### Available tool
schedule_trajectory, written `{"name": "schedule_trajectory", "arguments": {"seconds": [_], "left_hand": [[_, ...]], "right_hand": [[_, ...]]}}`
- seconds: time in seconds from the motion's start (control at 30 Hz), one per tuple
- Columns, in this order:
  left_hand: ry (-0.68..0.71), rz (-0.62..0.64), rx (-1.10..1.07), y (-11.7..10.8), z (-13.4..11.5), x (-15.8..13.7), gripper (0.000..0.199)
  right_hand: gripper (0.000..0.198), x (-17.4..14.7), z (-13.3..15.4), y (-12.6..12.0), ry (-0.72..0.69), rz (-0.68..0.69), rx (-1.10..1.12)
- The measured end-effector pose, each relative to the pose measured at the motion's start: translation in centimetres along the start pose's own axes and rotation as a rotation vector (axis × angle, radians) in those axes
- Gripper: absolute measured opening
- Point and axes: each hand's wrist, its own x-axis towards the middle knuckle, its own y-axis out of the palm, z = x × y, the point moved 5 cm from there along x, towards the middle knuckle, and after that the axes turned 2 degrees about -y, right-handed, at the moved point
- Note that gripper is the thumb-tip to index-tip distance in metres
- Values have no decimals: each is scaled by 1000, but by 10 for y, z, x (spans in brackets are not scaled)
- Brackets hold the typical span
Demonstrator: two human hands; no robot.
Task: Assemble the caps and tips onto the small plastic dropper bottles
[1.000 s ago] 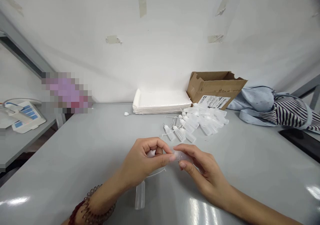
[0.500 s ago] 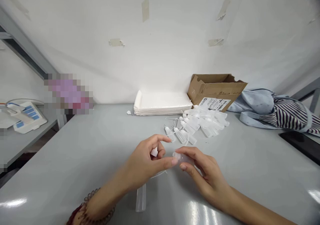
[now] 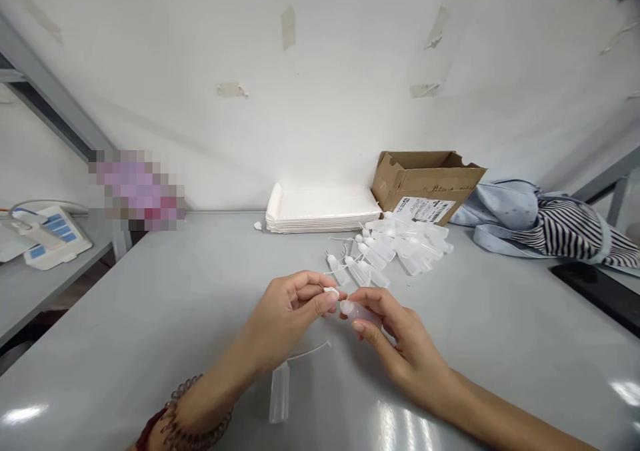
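My left hand (image 3: 295,307) pinches a small white cap (image 3: 331,293) between thumb and fingers. Just to its right, my right hand (image 3: 395,331) is closed around a translucent plastic bottle (image 3: 363,312), whose open neck points left toward the cap. Cap and bottle look close together but apart. Below my left hand, another clear bottle (image 3: 279,394) lies on the table, with a thin white strap (image 3: 310,351) reaching up to the right from its top. Beyond my hands lies a pile of similar bottles (image 3: 380,247), several of them with white tops.
A stack of white padded envelopes (image 3: 323,211) and an open cardboard box (image 3: 425,184) stand against the wall. To the right are a light blue and striped cloth bundle (image 3: 530,217) and a black phone (image 3: 600,294). A white device (image 3: 55,234) sits on the left surface.
My left hand has brought the white cap from within its curled fingers to its fingertips, close to the bottle neck. My right hand still holds the bottle. The view has shifted slightly.
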Motion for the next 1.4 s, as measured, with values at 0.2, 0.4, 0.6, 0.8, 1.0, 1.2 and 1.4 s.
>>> {"name": "schedule_trajectory", "arguments": {"seconds": [0.2,0.4,0.6,0.8,1.0,1.2,1.4], "left_hand": [[-18,-20,-58,2,5,2,20],[2,3,27,7,7,3,22],[33,129,-1,7,3,1,15],[288,153,150,6,-11,-6,18],[321,56,214,4,-12,-8,45],[167,20,442,7,-2,-3,41],[224,156,411,9,-9,-4,30]], "right_hand": [[21,1,-3,3,17,34,-52],[15,-2,-5,4,48,50,-42],[8,-3,-10,7,208,97,215],[18,-1,-10,8,323,162,479],[7,-1,-10,1,149,70,174],[10,-3,-15,2,0,87,-58],[4,-1,-8,3,116,140,165]]}}
